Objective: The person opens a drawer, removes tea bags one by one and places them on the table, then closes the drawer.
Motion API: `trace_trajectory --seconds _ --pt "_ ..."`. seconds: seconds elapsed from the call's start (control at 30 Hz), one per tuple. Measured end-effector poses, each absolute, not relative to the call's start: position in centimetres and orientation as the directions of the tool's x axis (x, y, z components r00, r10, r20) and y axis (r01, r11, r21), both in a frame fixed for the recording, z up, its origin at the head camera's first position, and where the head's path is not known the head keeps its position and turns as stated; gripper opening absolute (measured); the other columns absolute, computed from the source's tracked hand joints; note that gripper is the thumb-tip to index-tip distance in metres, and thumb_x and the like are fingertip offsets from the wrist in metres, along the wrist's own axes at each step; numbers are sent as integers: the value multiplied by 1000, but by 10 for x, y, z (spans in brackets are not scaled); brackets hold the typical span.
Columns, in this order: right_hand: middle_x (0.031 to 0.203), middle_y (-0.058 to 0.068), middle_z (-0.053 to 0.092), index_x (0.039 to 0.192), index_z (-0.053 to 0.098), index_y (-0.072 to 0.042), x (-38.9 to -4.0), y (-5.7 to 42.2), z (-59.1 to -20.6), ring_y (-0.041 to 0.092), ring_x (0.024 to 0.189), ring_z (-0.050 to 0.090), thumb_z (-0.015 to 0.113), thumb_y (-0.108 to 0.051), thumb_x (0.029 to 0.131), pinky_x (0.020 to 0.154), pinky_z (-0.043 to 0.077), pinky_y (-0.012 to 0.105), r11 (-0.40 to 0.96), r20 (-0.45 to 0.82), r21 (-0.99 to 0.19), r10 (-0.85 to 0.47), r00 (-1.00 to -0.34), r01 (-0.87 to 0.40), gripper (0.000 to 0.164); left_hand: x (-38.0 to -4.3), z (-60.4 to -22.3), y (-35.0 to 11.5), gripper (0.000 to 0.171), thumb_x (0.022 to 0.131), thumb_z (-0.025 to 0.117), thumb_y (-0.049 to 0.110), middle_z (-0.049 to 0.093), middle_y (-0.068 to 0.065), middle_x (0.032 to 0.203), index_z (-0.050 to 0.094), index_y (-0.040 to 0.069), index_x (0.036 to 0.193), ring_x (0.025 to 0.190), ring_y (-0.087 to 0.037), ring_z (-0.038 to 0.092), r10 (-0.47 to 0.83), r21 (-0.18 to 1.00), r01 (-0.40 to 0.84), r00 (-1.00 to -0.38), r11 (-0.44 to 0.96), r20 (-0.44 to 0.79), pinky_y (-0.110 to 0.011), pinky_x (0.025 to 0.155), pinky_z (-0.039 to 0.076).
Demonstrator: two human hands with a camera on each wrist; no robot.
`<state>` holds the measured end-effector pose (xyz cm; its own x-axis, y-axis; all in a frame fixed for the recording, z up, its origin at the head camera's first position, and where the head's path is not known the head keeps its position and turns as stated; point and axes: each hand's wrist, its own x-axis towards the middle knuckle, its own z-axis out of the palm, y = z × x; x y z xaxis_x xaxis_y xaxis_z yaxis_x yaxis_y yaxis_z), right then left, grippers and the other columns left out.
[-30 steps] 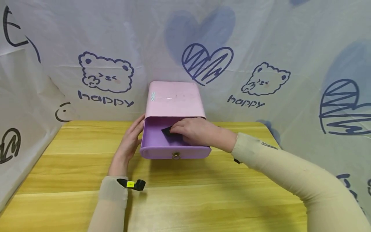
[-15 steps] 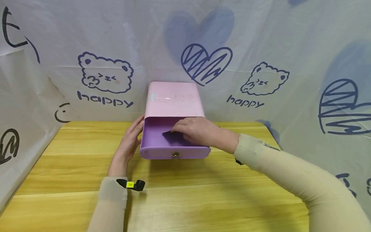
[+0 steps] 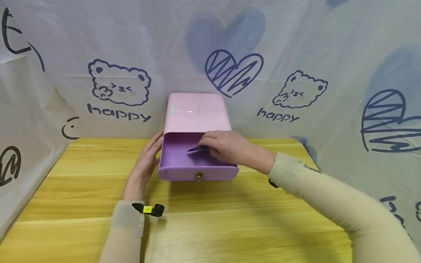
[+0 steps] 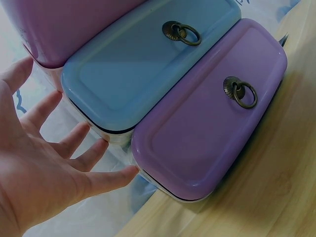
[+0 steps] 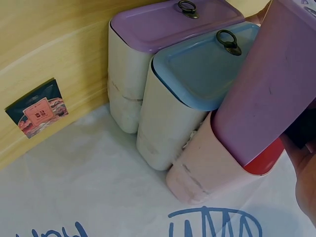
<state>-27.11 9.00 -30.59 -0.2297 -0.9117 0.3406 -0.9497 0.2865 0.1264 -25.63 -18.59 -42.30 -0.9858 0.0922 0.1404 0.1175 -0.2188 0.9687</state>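
Note:
A small drawer chest (image 3: pixel 197 113) with a pink top has its purple top drawer (image 3: pixel 179 173) pulled out. My right hand (image 3: pixel 228 148) is over the drawer and pinches a thin, dark, flat packet (image 3: pixel 194 148), seen nearly edge-on. In the right wrist view only a dark part of the packet (image 5: pixel 302 128) shows at the right edge, so its kind is unclear. My left hand (image 3: pixel 144 160) rests at the chest's left side. In the left wrist view that hand (image 4: pixel 44 163) has spread fingers, their tips touching the chest's side.
Below the pulled-out drawer are a closed blue drawer (image 4: pixel 123 79) and a closed purple drawer (image 4: pixel 207 108), both with ring pulls. A dark sachet with a pink label (image 5: pixel 38 111) lies on the wooden table (image 3: pixel 230 219) beside the chest. A printed white cloth (image 3: pixel 246 120) hangs behind.
My right hand has shifted slightly right, and the dark packet has tilted from showing its flat face to nearly edge-on. My left hand has stayed at the chest's side.

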Motion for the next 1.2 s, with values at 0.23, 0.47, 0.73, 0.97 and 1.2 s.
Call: trace_trajectory --seconds 0.23,0.47,0.73,0.97,1.2 --pt "99 -2 60 104 60 -12 -269 93 -304 8 90 52 56 -6 81 73 51 26 299 358 114 -902 -242 -947 25 -256 -422 -185 49 94 45 40 29 0 145 35 27 140 125 -20 28 91 969 115 -986 -220 137 -60 100 25" --pt "98 -2 59 99 59 -12 -268 99 -304 6 88 52 59 -7 80 70 51 26 289 399 90 -887 -231 -953 20 -254 -421 -185 49 94 45 40 28 0 146 34 27 140 125 -20 28 89 970 108 -987 -219 130 -59 100 25" --pt "96 -6 58 96 57 -16 -263 103 -301 3 85 50 63 -11 78 66 50 27 281 436 42 -869 -235 -959 19 -253 -420 -184 49 94 44 39 29 -1 145 34 26 141 125 -20 28 89 968 116 -986 -223 139 -59 100 25" --pt "95 -7 59 94 58 -16 -257 106 -298 0 87 48 62 -11 76 65 50 26 290 490 41 -840 -234 -956 18 -255 -422 -184 49 94 44 40 29 -1 145 35 27 140 125 -20 28 93 968 121 -985 -221 145 -60 100 24" --pt "95 -4 61 92 59 -13 -256 114 -297 3 91 48 63 -6 75 77 48 27 275 539 4 -811 -230 -961 19 -256 -422 -185 48 93 45 41 30 1 145 36 28 139 124 -20 29 86 969 124 -986 -213 145 -60 100 25"
